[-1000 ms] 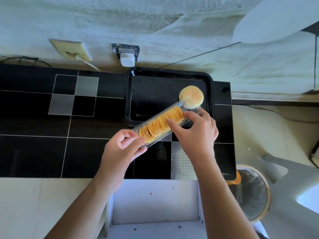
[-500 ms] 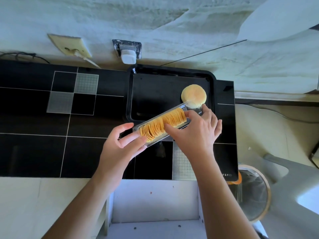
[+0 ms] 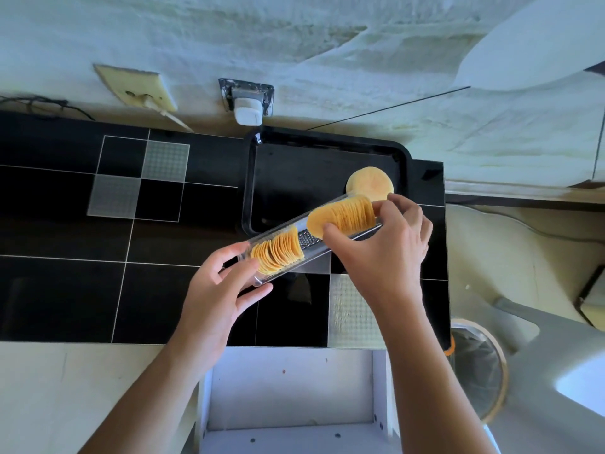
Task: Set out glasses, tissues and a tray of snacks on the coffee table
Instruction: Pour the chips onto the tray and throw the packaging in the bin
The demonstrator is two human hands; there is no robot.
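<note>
A clear plastic chip sleeve point(image 3: 306, 239) lies tilted over the near edge of a black tray point(image 3: 255, 178) on the black tiled table point(image 3: 65, 290). My left hand point(image 3: 219, 293) grips the sleeve's near end, where a short row of chips point(image 3: 278, 252) stays inside. My right hand point(image 3: 383, 250) pinches a stack of chips point(image 3: 347, 214) lifted partly out of the sleeve's far end. A round pale bun or cracker pile point(image 3: 370, 184) sits in the tray's right part, just beyond the stack.
Two wall outlets point(image 3: 248, 99) with plugs sit behind the table. An open white drawer or box point(image 3: 294, 398) is below the table's front edge. A round bin point(image 3: 478, 365) and a grey chair point(image 3: 556, 362) stand to the right.
My right hand has split the row of chips and pulled a stack up and toward the tray end, leaving a gap in the sleeve. My left hand keeps hold.
</note>
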